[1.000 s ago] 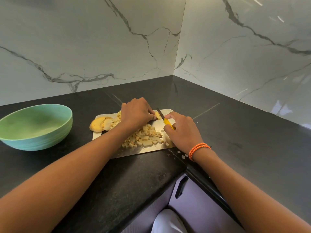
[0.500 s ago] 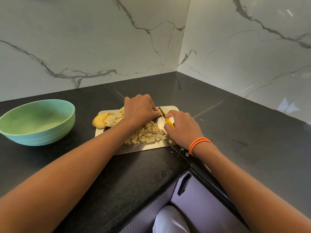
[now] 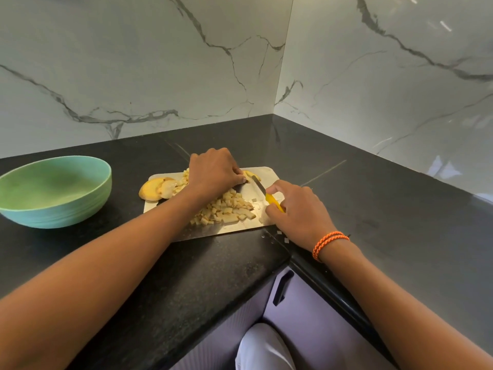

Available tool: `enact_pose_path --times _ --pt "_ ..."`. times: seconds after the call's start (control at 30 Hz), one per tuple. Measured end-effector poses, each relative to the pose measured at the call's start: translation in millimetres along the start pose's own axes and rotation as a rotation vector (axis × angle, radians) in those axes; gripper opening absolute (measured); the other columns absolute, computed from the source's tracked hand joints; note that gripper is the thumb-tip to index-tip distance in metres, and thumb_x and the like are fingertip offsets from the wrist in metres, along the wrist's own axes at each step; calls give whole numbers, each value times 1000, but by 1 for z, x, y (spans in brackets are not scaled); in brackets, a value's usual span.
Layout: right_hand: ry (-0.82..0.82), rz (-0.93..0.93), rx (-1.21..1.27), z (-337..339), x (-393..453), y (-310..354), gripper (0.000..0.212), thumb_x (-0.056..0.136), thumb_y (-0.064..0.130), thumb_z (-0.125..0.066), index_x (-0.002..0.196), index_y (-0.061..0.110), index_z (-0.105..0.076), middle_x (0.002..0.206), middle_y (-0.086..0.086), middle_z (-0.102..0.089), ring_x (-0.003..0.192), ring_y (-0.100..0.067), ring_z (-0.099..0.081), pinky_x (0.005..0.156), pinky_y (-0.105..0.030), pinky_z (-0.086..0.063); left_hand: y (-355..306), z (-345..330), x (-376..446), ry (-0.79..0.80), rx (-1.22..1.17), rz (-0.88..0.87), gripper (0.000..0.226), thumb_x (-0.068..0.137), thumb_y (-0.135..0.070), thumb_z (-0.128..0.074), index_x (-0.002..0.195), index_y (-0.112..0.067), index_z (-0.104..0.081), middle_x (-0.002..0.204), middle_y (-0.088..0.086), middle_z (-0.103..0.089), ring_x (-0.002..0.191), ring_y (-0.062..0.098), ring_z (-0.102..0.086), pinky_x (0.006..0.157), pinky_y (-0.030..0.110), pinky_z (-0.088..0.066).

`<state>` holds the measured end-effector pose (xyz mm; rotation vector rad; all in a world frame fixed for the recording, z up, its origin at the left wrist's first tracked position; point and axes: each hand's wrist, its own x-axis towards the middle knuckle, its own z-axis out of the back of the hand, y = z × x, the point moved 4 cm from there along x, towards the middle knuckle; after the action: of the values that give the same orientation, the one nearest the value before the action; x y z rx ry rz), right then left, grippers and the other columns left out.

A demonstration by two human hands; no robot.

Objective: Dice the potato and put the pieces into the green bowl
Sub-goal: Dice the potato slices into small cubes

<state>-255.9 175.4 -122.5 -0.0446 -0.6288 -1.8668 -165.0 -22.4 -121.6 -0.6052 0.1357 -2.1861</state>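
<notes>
A pale cutting board (image 3: pixel 266 173) lies on the black counter with a heap of diced potato pieces (image 3: pixel 226 209) on it. My left hand (image 3: pixel 213 172) curls over a potato piece (image 3: pixel 249 174) at the board's far side and holds it down. My right hand (image 3: pixel 298 212) grips a yellow-handled knife (image 3: pixel 262 192), whose blade points at that piece beside my left fingertips. Potato slices with skin (image 3: pixel 154 189) lie at the board's left end. The green bowl (image 3: pixel 53 190) stands empty at the left.
Marble walls meet in a corner behind the board. A few stray potato bits (image 3: pixel 282 237) lie on the counter by its front edge. Below is a lilac cabinet door with a black handle (image 3: pixel 281 288).
The view has shifted a little. My right hand has drawn the knife slightly back and to the right, so more of the blade shows. My left hand stays on the potato piece.
</notes>
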Motion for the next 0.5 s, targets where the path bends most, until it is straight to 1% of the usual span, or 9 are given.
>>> enact_pose_path --times 0.07,0.13,0.17,0.2,0.27,0.33,0.4,0.5 --pt "-43 14 36 -2 7 1 30 96 33 -58 126 30 -61 63 6 -51 55 -10 -46 61 -30 -43 1 2 0 -1 -46 5 29 85 -55 -82 100 -31 -85 88 -15 -78 74 7 -62 84 41 -61" --pt "-68 18 55 -8 17 3 30 95 32 -58 125 29 -61 61 7 -49 54 -10 -44 64 -33 -48 2 5 0 9 -79 19 28 85 -54 -83 99 -30 -85 85 -15 -77 70 7 -61 70 32 -59" --pt "-73 14 61 -11 22 3 31 95 32 -58 126 29 -61 63 7 -50 57 -12 -46 64 -33 -48 2 5 -1 17 -85 26 27 85 -53 -83 99 -30 -85 84 -16 -77 69 6 -61 67 30 -58" --pt "-76 9 66 -15 28 4 32 94 33 -58 126 29 -61 67 5 -53 62 -15 -50 64 -32 -46 2 5 -1 22 -84 30 26 85 -52 -84 99 -30 -85 84 -16 -77 69 6 -61 67 30 -58" --pt "-78 8 66 -21 37 5 33 93 35 -57 126 31 -61 76 1 -57 70 -21 -54 65 -31 -43 2 6 -1 21 -73 32 25 85 -52 -84 98 -32 -85 84 -16 -77 69 6 -61 73 34 -61" --pt "-67 18 49 -26 42 7 34 93 35 -57 127 31 -61 78 2 -56 71 -21 -52 66 -32 -44 1 7 -1 16 -66 32 25 85 -53 -83 99 -33 -85 84 -15 -76 70 6 -61 77 38 -62" --pt "-57 20 27 -28 45 9 34 94 35 -57 128 30 -61 79 3 -54 71 -20 -51 67 -33 -46 2 7 -1 12 -65 31 25 85 -53 -83 100 -32 -84 83 -15 -76 71 7 -61 80 39 -62" --pt "-44 15 7 -28 46 9 34 95 35 -56 128 30 -61 85 2 -57 77 -21 -54 73 -37 -52 1 6 -1 7 -54 28 26 86 -53 -82 100 -31 -85 84 -14 -76 71 8 -62 82 40 -62"
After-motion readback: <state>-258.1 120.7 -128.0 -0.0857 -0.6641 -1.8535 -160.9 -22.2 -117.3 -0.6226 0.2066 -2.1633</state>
